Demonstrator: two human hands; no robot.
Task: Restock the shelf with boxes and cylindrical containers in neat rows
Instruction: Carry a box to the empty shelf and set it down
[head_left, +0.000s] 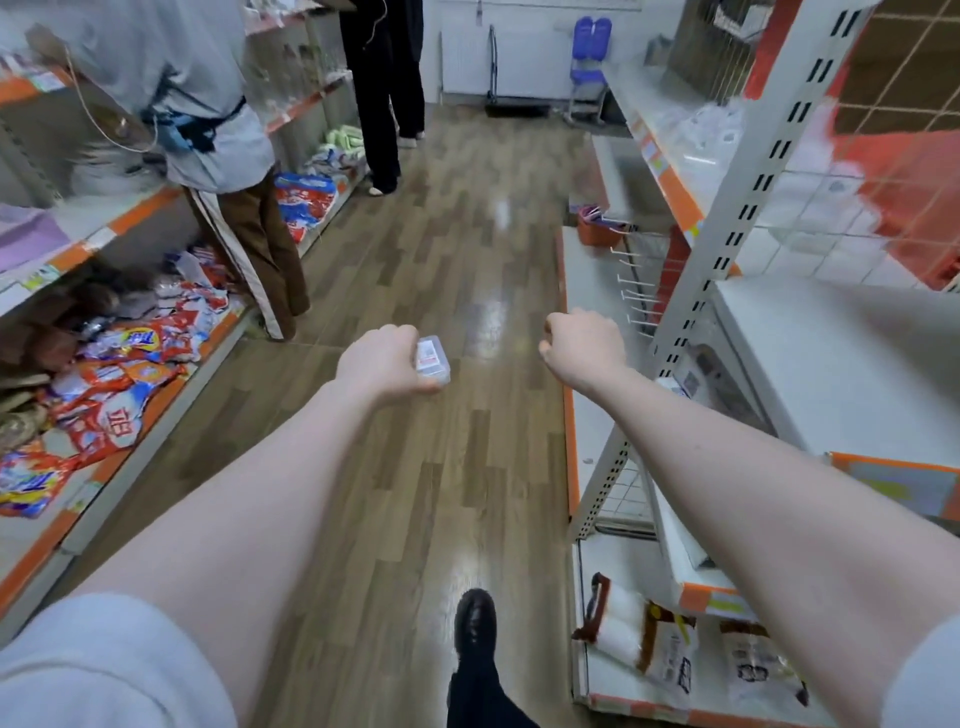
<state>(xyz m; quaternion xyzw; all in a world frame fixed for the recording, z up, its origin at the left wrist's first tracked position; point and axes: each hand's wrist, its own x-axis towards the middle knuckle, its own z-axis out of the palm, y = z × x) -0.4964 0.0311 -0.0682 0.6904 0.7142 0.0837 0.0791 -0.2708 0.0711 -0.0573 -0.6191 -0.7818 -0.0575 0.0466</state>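
Observation:
My left hand (382, 364) is stretched out over the aisle floor and grips a small clear plastic box (432, 359) with a white and red label. My right hand (584, 345) is held out at about the same height, its fingers curled into a fist with nothing in it. It hovers next to the white shelf unit (831, 353) on the right, whose near boards carry little. Both bare forearms reach forward from grey sleeves.
Two people stand in the aisle by the left shelves (150, 208), which hold red and orange bags (114, 384). Packaged goods (670, 649) lie on the right unit's bottom board. A blue chair (589, 67) stands at the far wall. My black shoe (475, 623) is on the wooden floor.

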